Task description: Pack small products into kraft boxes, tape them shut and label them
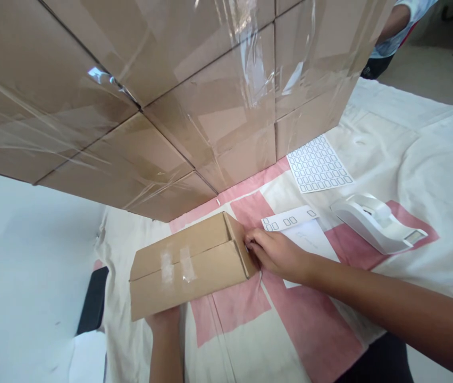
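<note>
Cardboard box (206, 268) is in front of the big box stack (210, 101), between two hands.
Its long side runs roughly along the stack. Left hand (165, 317) touches its side away from the stack; I can't tell its grip. Right hand (276, 254) has fingers pinched together at its short end.

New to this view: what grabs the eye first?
The big stack of brown boxes, glossy with clear wrapping, fills most of the upper picture. Next, low centre, the small carton with clear tape over its seam, the left grip at its near edge and the right grip at its right end. Then the white tape dispenser, right, on the pink-and-cream cloth.
</note>
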Motion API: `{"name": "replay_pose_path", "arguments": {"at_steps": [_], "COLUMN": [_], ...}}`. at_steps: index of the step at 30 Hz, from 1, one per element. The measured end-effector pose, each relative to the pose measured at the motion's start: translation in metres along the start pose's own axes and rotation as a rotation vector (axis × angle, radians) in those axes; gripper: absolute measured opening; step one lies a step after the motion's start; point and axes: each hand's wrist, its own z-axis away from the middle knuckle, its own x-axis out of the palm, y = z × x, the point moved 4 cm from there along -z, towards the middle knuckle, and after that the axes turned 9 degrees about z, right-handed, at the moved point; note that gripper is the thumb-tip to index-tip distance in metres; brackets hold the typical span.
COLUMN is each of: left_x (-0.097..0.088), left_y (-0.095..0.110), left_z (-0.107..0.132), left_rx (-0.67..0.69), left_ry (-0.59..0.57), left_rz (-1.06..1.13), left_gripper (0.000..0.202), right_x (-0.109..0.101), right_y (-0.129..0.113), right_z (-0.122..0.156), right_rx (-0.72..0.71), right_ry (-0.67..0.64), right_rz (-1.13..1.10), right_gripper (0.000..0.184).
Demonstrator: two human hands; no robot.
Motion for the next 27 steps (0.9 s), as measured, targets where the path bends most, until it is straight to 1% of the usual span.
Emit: {"name": "replay_pose_path", "arguments": {"at_steps": [4,8,13,18,22,27], "left_x": [-0.007,-0.008,-0.008,-0.013,-0.009,-0.006], "left_y": [-0.001,-0.002,-0.002,-0.002,-0.002,-0.001], "left_z": [-0.001,0.0,-0.002,-0.009,-0.009,-0.009], "left_rx": [-0.021,-0.029,-0.043,-0.057,-0.081,-0.094], "left_ry": [0.039,0.028,-0.015,-0.018,-0.021,-0.016], "left_rz": [-0.004,-0.009,-0.009,0.02,0.046,0.059], "left_gripper": [0.022,0.023,0.029,0.024,0.02,0.023], "right_x": [0.001,0.001,-0.002,-0.004,-0.002,-0.003], "right_y": [-0.001,-0.002,-0.003,-0.004,-0.001,-0.001], "right_z": [0.0,0.0,-0.001,-0.001,0.001,0.002], "right_rx": [0.018,0.021,0.059,0.068,0.059,0.027], "right_ry": [0.01,0.015,-0.019,-0.041,-0.026,-0.032], "right_rz": [0.016,0.008,-0.017,-0.037,-0.076,-0.126], "right_gripper": [0.016,0.015,0.015,0.011,0.01,0.018]}}
